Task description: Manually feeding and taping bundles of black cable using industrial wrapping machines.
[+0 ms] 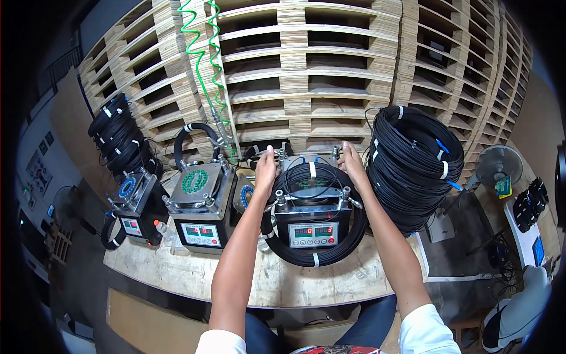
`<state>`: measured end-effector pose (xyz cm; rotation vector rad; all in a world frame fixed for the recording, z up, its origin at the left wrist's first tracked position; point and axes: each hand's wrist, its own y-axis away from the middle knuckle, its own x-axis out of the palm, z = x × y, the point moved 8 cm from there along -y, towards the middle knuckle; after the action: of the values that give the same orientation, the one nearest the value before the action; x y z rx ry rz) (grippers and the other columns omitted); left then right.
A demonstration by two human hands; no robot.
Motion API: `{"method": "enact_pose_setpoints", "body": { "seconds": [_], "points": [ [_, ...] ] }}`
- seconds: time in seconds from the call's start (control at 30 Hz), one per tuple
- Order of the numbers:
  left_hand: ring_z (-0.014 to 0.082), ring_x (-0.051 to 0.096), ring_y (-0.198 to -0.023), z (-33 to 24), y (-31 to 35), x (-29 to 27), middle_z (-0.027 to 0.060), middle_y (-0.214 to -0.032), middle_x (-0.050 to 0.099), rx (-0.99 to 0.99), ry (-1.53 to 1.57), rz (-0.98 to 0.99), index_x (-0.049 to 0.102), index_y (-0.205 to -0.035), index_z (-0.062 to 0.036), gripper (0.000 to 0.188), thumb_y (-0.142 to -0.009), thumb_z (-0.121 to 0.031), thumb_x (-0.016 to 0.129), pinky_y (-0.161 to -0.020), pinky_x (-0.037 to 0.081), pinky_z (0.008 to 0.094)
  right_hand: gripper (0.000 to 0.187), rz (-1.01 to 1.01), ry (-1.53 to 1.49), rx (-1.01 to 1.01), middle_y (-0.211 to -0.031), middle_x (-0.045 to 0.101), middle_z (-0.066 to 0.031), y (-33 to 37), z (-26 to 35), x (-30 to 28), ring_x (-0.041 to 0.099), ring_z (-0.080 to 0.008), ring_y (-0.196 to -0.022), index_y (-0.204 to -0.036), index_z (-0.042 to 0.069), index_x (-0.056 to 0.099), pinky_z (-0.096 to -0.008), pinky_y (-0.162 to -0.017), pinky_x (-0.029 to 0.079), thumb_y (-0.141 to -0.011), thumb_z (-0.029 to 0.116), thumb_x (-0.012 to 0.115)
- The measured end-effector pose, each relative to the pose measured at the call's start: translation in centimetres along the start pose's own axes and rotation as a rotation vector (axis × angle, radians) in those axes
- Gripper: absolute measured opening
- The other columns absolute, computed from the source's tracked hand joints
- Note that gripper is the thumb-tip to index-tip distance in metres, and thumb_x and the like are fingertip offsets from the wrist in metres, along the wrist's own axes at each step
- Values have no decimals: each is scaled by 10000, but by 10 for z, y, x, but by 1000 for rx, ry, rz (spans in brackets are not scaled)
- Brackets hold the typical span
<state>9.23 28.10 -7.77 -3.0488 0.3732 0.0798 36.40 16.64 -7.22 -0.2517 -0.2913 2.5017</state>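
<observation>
In front of me stands a polishing machine (313, 235) with a dark body and a lit red display. A large coil of black cable (315, 259), bound with white ties, hangs around its front and loops over its top plate. My left hand (266, 172) is closed at the far left corner clamp (282, 152). My right hand (352, 167) is closed at the far right corner clamp (336, 152). Each hand's inner fingers are partly hidden, so the exact grip is hard to see. Blue-tipped connectors (317, 159) show behind the coil's top.
Left stand two similar machines (200, 203) (137, 215), the nearer with green connectors on top. A tall stack of black cable coils (407, 177) rises at right. Wooden pallets (295, 76) form the back wall, with green coiled air hoses (200, 53) hanging down. Beyond is a fan (498, 165).
</observation>
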Motion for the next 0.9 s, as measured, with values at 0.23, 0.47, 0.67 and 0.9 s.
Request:
{"method": "enact_pose_setpoints", "body": {
  "seconds": [0.23,0.47,0.67,0.9],
  "points": [
    [137,560,-882,-15,7,10,75,-981,635,78,38,127,595,-1273,-42,634,-1005,-588,414,-748,440,288,588,-6,-33,23,-817,620,-61,8,9,-5,539,-101,-587,-1342,44,533,-229,-552,452,-1035,521,376],
    [117,522,-780,-17,12,17,62,-923,670,40,-7,192,658,-1214,-57,640,-1004,-602,395,-714,405,271,603,108,100,-52,-815,689,-71,0,6,-1,613,-110,-706,-1262,21,610,-236,-600,465,-1046,517,343],
    [124,563,-830,-3,1,1,55,-923,675,31,12,56,697,-1145,-43,644,-1001,-602,410,-724,419,287,600,177,-39,-78,-861,716,-87,8,16,11,628,-114,-784,-1333,4,551,-256,-614,449,-1052,491,344],
    [106,508,-744,-15,7,12,51,-969,677,93,17,158,677,-1219,-73,594,-1012,-567,421,-683,416,252,554,87,-111,54,-864,708,-79,16,16,0,621,-92,-719,-1369,18,519,-223,-582,442,-1064,444,338]
  ]
}}
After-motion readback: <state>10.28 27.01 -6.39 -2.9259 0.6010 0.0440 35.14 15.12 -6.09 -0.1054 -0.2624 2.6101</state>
